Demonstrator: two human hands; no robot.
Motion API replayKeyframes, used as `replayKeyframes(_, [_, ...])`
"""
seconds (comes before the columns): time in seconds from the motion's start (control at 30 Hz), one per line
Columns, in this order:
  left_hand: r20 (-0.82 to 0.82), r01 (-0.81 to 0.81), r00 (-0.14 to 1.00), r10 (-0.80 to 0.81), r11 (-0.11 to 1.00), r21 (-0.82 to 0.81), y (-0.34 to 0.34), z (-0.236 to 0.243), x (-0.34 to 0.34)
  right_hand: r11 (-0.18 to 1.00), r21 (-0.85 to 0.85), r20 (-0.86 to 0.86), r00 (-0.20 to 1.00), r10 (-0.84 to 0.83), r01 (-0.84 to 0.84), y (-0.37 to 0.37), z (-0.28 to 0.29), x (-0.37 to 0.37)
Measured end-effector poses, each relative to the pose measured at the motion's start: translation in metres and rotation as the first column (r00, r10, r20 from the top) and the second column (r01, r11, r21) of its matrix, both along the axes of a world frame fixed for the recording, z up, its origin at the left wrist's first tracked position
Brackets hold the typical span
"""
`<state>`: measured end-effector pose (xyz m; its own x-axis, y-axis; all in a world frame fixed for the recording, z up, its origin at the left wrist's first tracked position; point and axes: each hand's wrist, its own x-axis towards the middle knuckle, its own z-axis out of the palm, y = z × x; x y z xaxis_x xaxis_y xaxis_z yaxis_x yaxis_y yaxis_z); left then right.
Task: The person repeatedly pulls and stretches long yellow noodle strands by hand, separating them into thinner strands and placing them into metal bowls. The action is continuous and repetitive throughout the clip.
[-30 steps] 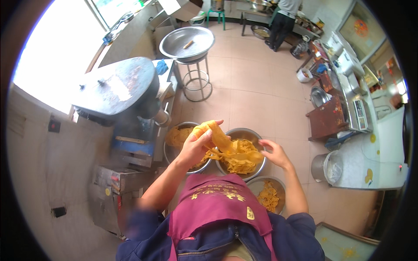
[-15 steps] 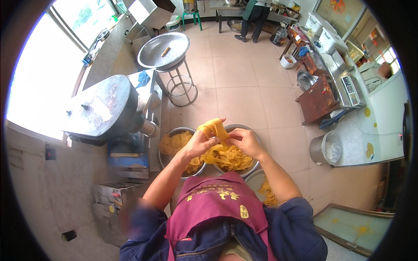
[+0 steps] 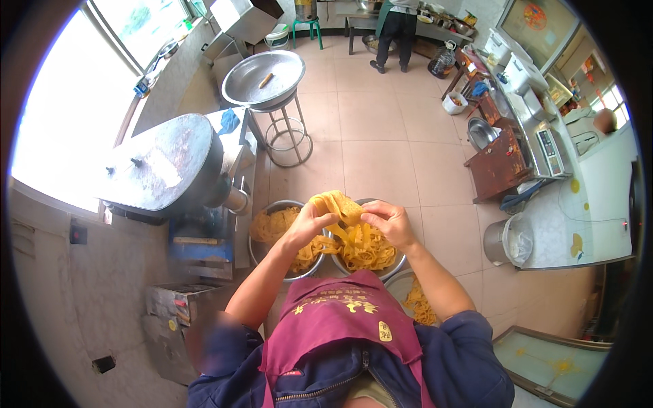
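Floor: tiled in pale pink | left wall: streaked grey | window: blown out to white | green stool: set at floor's far edge | cabinet: placed by floor's right edge

1 fisheye view looks down and forward from the person's head, close above the apron, across the floor.

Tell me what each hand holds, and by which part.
A folded bundle of yellow strips: the left hand holds its left side, the right hand pinches its right end.
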<state>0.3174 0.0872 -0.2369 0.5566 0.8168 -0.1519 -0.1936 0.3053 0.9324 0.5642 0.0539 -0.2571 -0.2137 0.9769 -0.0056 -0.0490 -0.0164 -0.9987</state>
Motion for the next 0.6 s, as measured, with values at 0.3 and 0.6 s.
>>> replayKeyframes(0.3, [0.249,0.007,0.968,0.038,0.984,-0.177,-0.007,-0.046,-0.055,0.956,-0.283,-0.581,0.807,-0.104,-0.081,0.022,-0.005,0.046])
replayKeyframes(0.6, [0.388,-0.577,0.729,0.564,0.811,-0.095,-0.050,-0.023,-0.231,0.844,-0.323,-0.596,0.601,-0.533,0.428,0.032,-0.065,0.296])
